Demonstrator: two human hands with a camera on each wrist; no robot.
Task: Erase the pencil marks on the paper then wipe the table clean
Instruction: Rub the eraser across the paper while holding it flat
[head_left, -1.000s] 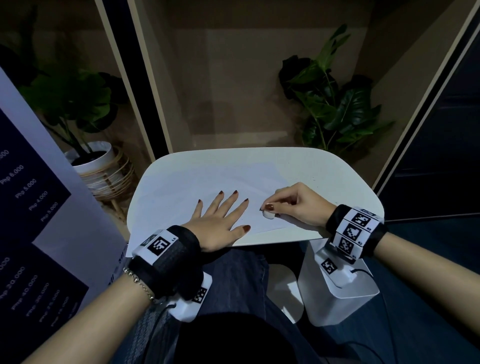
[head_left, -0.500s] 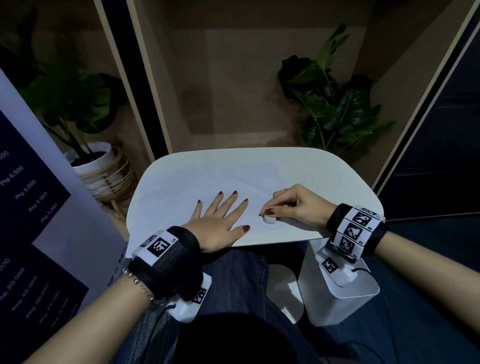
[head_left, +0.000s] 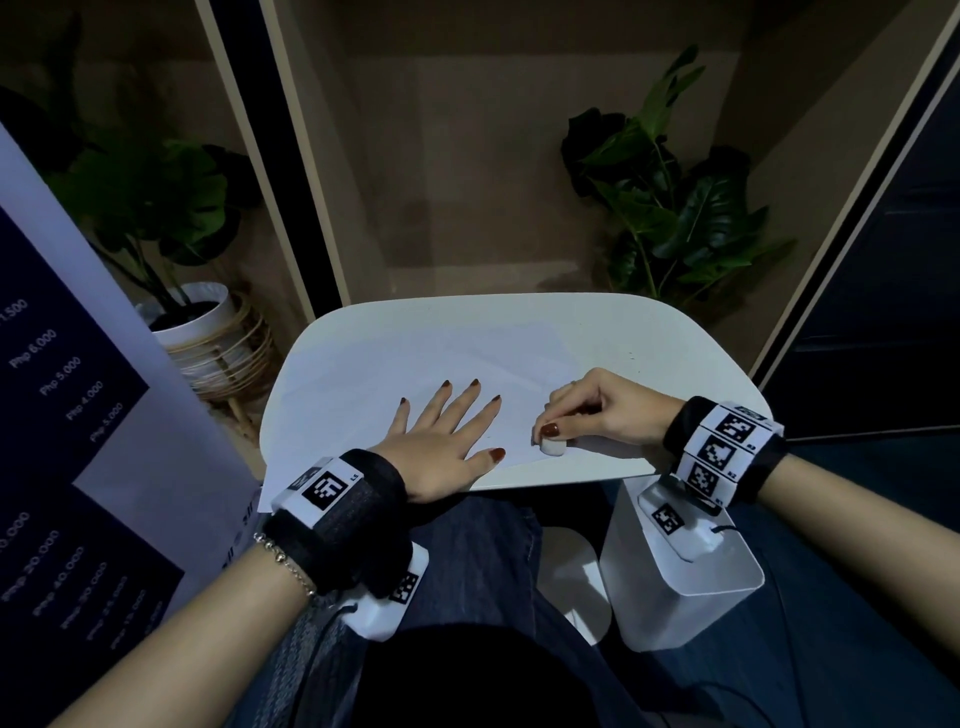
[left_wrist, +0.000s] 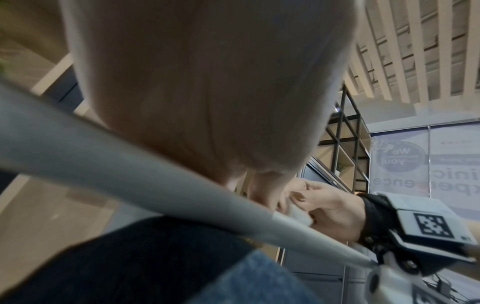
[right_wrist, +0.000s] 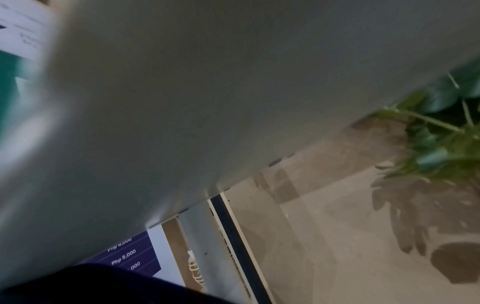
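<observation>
Near the front edge of the table (head_left: 675, 353), the paper (head_left: 415, 364) was held flat by the left hand (head_left: 441, 441), its fingers spread wide. An eraser (head_left: 552, 447) was pinched in the right hand (head_left: 597, 410) and pressed on the paper's right part. Erasing appeared to be the step in hand; short, firm strokes would likely be called for next. Little room was left before the front edge; open tabletop lay behind.

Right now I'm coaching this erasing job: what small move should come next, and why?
Probably a short rubbing stroke with the eraser: the right hand pinches it against the paper near its front edge, and the left hand already lies flat, pinning the sheet.
</observation>
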